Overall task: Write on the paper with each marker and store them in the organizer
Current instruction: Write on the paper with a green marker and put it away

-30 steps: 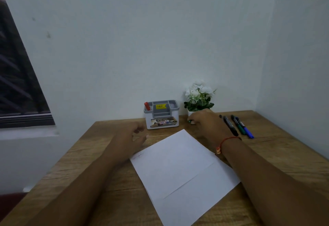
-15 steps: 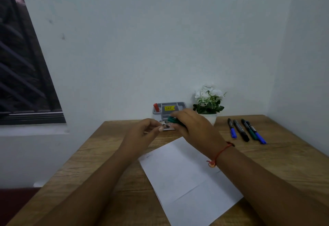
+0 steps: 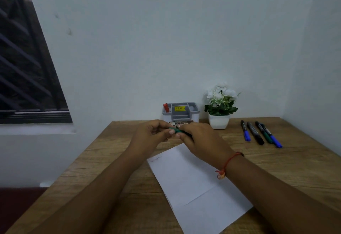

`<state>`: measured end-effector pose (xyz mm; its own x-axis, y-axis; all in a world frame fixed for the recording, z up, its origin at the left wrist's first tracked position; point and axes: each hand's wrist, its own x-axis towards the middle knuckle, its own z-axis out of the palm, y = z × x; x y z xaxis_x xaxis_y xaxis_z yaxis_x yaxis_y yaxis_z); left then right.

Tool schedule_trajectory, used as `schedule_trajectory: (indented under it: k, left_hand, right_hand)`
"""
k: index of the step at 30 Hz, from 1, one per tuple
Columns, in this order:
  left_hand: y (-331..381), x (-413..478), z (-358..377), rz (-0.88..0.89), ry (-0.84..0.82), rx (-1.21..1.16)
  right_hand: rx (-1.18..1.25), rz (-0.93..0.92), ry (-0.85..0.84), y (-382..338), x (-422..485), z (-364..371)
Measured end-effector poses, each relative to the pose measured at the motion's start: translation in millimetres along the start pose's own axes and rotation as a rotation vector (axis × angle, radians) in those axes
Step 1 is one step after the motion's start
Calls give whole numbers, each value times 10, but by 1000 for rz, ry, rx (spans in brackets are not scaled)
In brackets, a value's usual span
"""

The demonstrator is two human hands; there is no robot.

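Two hands meet on one green marker (image 3: 178,131), held above the table (image 3: 295,169) just in front of the organizer (image 3: 181,112).
Left hand (image 3: 149,134) pinches its left end and right hand (image 3: 201,139) curls round the barrel; the paper (image 3: 193,184) lies below, and a red marker (image 3: 166,107) stands in the organizer's left compartment.

I record a wooden table (image 3: 295,156) set into a corner of pale, marked walls (image 3: 166,40). A dark barred window (image 3: 24,67) sits at left, with dark red floor (image 3: 16,202) below it. The lighting is dim and even.
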<state>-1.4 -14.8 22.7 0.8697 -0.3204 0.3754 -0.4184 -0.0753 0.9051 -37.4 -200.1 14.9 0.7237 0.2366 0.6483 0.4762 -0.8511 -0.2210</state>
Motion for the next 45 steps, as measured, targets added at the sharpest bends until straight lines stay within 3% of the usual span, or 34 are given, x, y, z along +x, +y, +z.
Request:
schedule_trajectory:
  k: [5,14,18,21,23,29,34,39,42,45]
  left_hand:
    - [8,-3,-9,-32,-22,-93]
    - [-51,53,-187,-84,3,-18]
    - [-222,128,-411,-147,103,146]
    - [-354,127,-460,-216,97,438]
    - [-397,120,-452,-220,88,500]
    - [-440,145,-450,-209,3,642]
    - [-481,166,-487,-196,-42,690]
    - [-338,153,-450,-167,29,620]
    - [-158,121,-450,-181,-167,471]
    - [-102,88,-464,-224,-384,478]
  right_hand:
    - [28,65,-27,-57,8,40]
    - [59,171,-144,-129,-9,54]
    - [103,276,-185,-82,-76,70]
    - [131,283,-167,-78,-78,54]
    - [165,270,-171,-96,-82,59]
    - [370,409,-247,-136,-94,121]
    - [704,612,-211,-223,-68,141]
    - [825,604,-175,-245,-58,87]
    - [887,629,-136,-250,-49,117]
    - [931,664,-107,-282,-41,179]
